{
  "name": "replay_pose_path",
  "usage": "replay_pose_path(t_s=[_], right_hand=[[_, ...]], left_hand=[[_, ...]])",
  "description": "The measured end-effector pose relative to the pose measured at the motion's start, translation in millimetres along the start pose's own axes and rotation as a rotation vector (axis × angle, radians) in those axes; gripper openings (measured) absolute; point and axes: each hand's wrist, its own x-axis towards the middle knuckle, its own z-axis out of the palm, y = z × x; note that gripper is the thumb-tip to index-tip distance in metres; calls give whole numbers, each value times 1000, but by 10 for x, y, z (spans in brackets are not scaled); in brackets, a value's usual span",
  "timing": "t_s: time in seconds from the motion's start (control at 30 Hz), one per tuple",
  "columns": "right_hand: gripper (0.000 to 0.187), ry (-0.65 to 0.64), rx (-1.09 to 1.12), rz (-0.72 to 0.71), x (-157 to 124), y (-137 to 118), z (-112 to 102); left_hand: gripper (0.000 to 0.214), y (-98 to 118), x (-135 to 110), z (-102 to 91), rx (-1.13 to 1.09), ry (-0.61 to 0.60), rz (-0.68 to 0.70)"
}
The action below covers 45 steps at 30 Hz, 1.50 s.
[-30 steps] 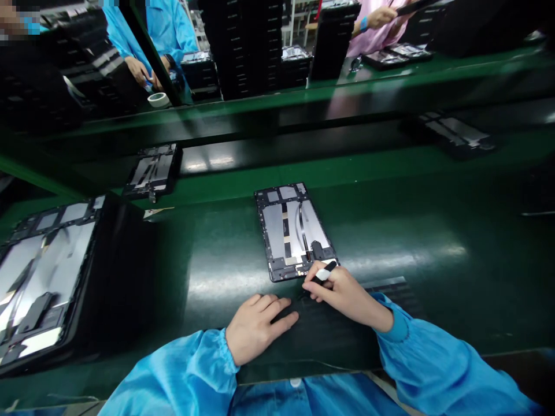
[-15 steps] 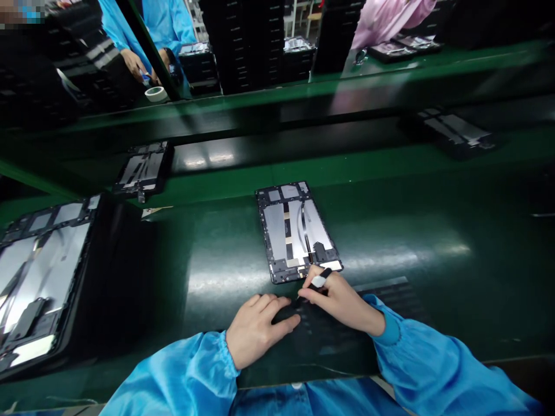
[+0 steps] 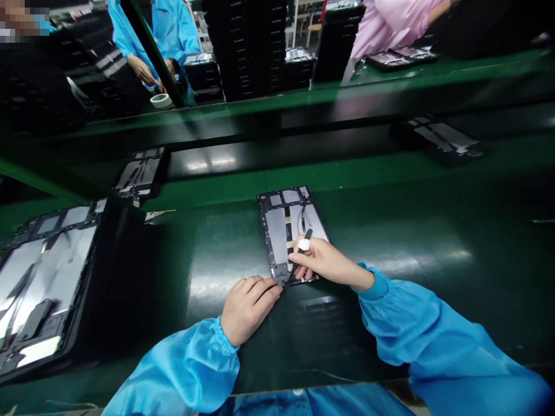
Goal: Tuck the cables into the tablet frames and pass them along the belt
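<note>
- Silver-panelled and black-edged, your tablet (image 3: 289, 230) lies on the bench (image 3: 433, 231); any lettering's too small to read.
- Your right hand (image 3: 318, 257) pinches a tool (image 3: 304, 245) over it.
- Your left hand (image 3: 247, 309) meets its near-left corner; grip unclear.

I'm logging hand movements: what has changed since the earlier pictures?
The right hand moved forward, over the open tablet; the left hand moved forward to its near-left corner. The right hand still grips the dark tool; the tablet stayed put.
</note>
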Motion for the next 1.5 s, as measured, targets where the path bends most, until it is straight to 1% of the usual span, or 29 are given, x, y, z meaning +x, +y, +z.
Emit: replay_pose_path(t_s=[0.33, 0.57, 0.87, 0.93, 1.1, 1.2, 1.3, 1.4, 1.5], right_hand=[[24, 30, -28, -27, -11, 33, 32], [15, 45, -58, -4, -25, -6, 43], [15, 47, -59, -3, -34, -20, 40], [15, 42, -59, -11, -25, -11, 44], [20, 37, -58, -35, -16, 23, 29], [22, 115, -72, -71, -80, 72, -45], [22, 223, -165, -155, -198, 143, -135], [21, 242, -291, -222, -292, 201, -172], [21, 247, -350, -239, -311, 238, -155]], left_hand=[[15, -7, 0, 13, -20, 6, -9], [15, 4, 10, 3, -38, 14, -13], [15, -3, -3, 9, -27, -1, -17], [19, -5, -4, -2, -5, -18, 5], [32, -5, 23, -75, 134, -116, 114], [33, -5, 49, -107, 151, -130, 124], [34, -6, 59, -109, 139, -150, 112], [33, -10, 45, -86, 123, -162, 92], [32, -19, 17, -49, 93, -140, 67]])
